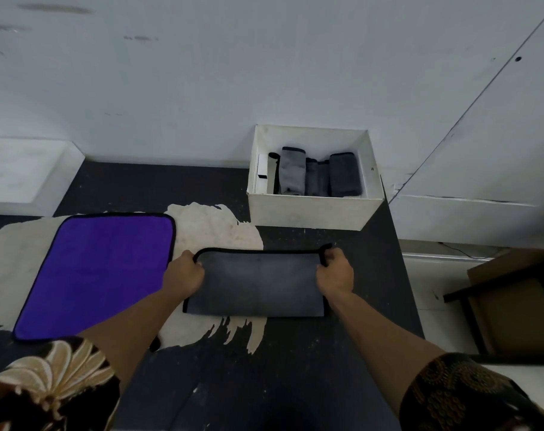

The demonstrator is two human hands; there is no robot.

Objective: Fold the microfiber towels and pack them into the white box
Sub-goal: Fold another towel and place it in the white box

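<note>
**Corners gripped, fingertips unseen**

Our left hand (183, 275) and right hand (336, 272) each grip a far corner of the grey towel (258, 284), fingertips curled out of sight; it lies on the desk (295, 353) between them. Left of the left hand, our forearm (124, 331) hides a near corner of the purple towel (99, 275). Beyond the right hand, the white box (311, 211) holds folded towels (317, 175), too dim to count.

The person wears a short-sleeved, dark patterned shirt. The left sleeve (46, 377), near left, is black with large cream and tan petal shapes. The right sleeve (460, 396), near right, shows fine brown scale and ring motifs on black.
</note>
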